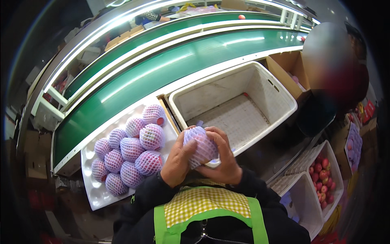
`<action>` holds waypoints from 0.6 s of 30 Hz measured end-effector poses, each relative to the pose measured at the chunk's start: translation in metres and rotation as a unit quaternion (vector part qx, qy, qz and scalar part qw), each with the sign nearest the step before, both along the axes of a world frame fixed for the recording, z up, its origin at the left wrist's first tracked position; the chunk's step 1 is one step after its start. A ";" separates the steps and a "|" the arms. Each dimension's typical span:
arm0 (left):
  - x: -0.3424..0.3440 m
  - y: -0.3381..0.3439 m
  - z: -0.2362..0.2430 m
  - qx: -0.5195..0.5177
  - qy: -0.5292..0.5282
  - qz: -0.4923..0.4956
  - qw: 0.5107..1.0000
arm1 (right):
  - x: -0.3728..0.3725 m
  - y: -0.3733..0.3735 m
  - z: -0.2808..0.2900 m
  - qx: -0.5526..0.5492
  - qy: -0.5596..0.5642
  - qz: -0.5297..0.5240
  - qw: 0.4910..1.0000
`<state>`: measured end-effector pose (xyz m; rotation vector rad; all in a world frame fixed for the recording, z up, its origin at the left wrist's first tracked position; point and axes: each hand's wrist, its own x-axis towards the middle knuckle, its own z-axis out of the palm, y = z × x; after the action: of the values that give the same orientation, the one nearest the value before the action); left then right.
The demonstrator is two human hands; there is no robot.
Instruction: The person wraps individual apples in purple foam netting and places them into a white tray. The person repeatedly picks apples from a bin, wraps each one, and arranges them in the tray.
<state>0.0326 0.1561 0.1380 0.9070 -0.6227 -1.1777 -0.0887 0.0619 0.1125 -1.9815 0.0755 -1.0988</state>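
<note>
Both of my hands are closed round one apple in a pale purple foam net (200, 147), held in front of my chest. My left hand (178, 157) grips its left side, with the thumb across the net. My right hand (225, 158) curls round its right side. Just left of my hands lies a white moulded tray (94, 194) with several net-wrapped apples (131, 149) in its hollows. Beyond my hands stands a white plastic crate (284, 106), with a small purple scrap near its close edge.
A green conveyor belt (162, 69) runs across behind the crate, with a lone apple (241, 17) on the farther belt. At right are a cardboard box (280, 67), a person in dark red (353, 89), a crate of red apples (323, 179) and another white crate (306, 199).
</note>
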 end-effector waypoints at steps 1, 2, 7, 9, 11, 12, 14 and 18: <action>0.005 0.001 0.002 0.032 0.054 -0.012 0.998 | -0.004 -0.003 0.003 0.020 0.026 0.047 0.998; 0.010 0.005 0.005 0.065 0.108 -0.021 0.992 | -0.010 -0.007 0.006 0.074 0.019 0.094 0.993; 0.010 0.008 0.012 0.117 0.107 -0.034 0.987 | -0.001 -0.016 0.016 0.003 0.072 0.156 0.985; 0.017 0.011 0.005 0.083 0.043 -0.051 0.994 | 0.001 -0.015 0.016 0.058 0.079 0.156 0.983; 0.019 0.015 0.000 0.040 -0.040 -0.035 0.998 | 0.006 -0.012 0.001 0.133 0.078 0.081 0.985; 0.017 0.018 0.001 0.011 0.013 -0.028 0.999 | 0.008 -0.010 -0.001 0.160 0.087 0.064 0.981; 0.014 0.021 0.003 -0.002 -0.143 -0.025 0.989 | 0.014 -0.007 -0.003 0.205 0.082 0.044 0.974; 0.014 0.022 0.000 0.022 -0.174 -0.007 0.984 | 0.013 -0.007 0.004 0.136 0.176 0.037 0.974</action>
<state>0.0467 0.1779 0.1377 1.1601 -0.8881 -1.0549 -0.0752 0.0547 0.1168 -1.8899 0.3211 -0.6423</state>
